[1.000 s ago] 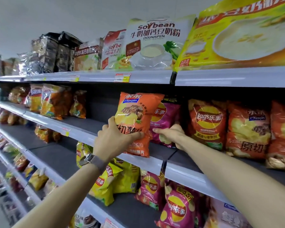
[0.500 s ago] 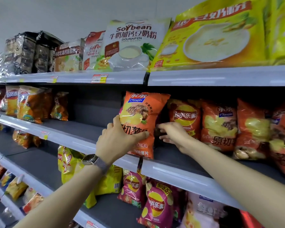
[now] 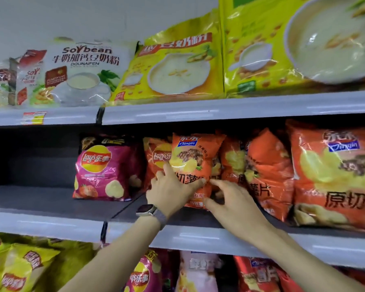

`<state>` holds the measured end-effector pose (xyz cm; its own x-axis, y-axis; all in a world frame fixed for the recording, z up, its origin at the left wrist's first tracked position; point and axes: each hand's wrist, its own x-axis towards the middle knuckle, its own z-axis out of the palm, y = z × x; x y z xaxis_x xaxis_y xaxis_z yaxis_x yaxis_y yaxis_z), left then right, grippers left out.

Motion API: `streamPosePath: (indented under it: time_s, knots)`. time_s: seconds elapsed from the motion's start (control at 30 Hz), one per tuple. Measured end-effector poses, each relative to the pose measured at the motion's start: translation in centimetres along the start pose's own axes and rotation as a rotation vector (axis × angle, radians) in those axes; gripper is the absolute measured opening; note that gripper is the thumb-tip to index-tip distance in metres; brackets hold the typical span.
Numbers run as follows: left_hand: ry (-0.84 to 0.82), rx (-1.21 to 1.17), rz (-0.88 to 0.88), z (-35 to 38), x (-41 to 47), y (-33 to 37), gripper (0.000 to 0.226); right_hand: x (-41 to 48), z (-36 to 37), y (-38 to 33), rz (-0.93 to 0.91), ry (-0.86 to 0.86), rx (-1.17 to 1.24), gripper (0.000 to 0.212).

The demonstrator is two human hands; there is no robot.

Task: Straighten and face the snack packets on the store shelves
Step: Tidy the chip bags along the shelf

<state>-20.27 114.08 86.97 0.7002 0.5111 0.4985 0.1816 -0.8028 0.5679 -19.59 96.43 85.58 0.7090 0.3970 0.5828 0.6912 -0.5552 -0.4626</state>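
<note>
Left of the hands, a shiny pink chip bag (image 3: 104, 171) stands on the grey shelf (image 3: 40, 200). The left hand (image 3: 171, 190) grips a puffy, crinkly orange chip bag (image 3: 195, 163), upright on that shelf. The right hand (image 3: 234, 204) is just beside it, fingers loose. More orange bags (image 3: 268, 171) stand to its right.

Left hand (image 3: 171, 191) clasped, right hand (image 3: 236, 204) splayed

Lay's packet (image 3: 157, 156) half behind Qinqin packet (image 3: 191, 153)
</note>
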Motion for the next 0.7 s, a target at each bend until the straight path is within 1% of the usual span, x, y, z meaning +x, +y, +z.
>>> streamPosePath:
  time_s: [0.07,0.17,0.23,0.3,0.4,0.5,0.6,0.63,0.7]
  knots:
    - [-0.011,-0.032,-0.015,1.3,0.2,1.7,0.123,-0.5,-0.8,0.8,0.013,-0.043,-0.079,0.057]
    - [-0.033,-0.089,-0.022,2.8,-0.1,4.1,0.137,-1.2,-2.0,1.8,0.045,-0.092,-0.163,0.051]
    - [-0.063,-0.123,-0.008,3.6,-0.7,5.3,0.145,-1.6,-2.6,2.4,0.065,-0.096,-0.174,0.047]
    - [-0.089,-0.152,0.024,4.2,-1.3,6.3,0.148,-1.9,-3.0,2.9,0.084,-0.099,-0.181,0.048]
    - [-0.119,-0.212,0.05,4.5,-1.6,6.8,0.138,-1.8,-3.4,3.9,0.097,-0.091,-0.178,0.05]
    - [-0.155,-0.349,0.045,4.3,-1.0,6.3,0.118,-1.6,-3.7,4.5,0.107,-0.081,-0.19,0.044]
    - [-0.183,-0.474,0.072,4.0,-0.8,5.5,0.1,-1.4,-3.6,5.1,0.115,-0.072,-0.213,0.047]
    - [-0.194,-0.496,0.081,3.9,-0.8,5.2,0.096,-1.4,-3.6,5.3,0.112,-0.071,-0.219,0.048]
    - [-0.215,-0.532,0.101,3.8,-0.6,4.8,0.097,-1.3,-3.5,5.5,0.113,-0.076,-0.225,0.049]
